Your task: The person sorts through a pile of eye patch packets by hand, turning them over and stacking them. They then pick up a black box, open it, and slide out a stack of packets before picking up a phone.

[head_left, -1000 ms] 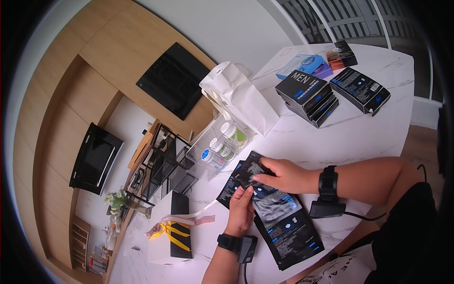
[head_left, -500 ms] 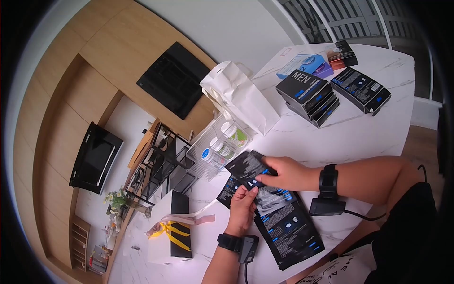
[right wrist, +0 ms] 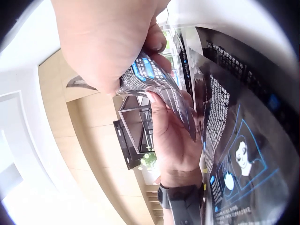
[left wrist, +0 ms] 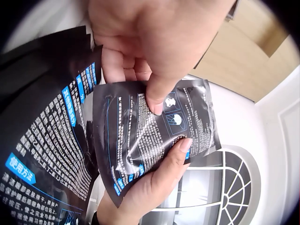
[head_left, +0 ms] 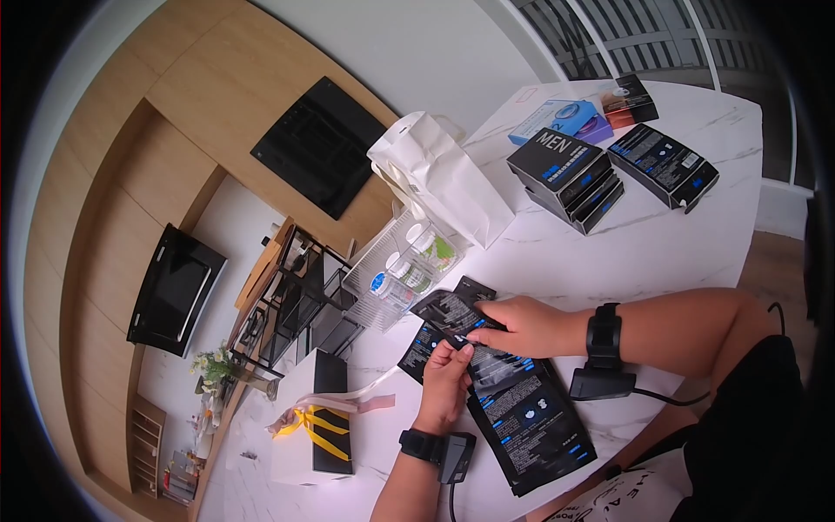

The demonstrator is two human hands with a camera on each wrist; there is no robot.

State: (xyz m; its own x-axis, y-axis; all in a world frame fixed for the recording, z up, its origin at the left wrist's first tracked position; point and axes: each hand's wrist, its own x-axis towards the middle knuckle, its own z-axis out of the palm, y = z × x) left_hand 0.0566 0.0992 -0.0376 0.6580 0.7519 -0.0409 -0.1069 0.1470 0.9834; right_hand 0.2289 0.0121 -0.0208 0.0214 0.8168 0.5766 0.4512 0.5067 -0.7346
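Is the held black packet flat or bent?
Bent: in the right wrist view, the black packet curves between the left hand and right hand, which pinch it.

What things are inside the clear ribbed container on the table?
Inside the clear ribbed container are one blue-topped bottle and two white-lidded bottles. Anything small behind them would be covered, so I cannot tell.

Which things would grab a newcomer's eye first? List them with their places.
Probably the shiny black pouch, pinched by the left hand and right hand above similar pouches. Next, likely the yellow ribbon on the box at the head view's lower left, then the tall white bag beyond the hands.
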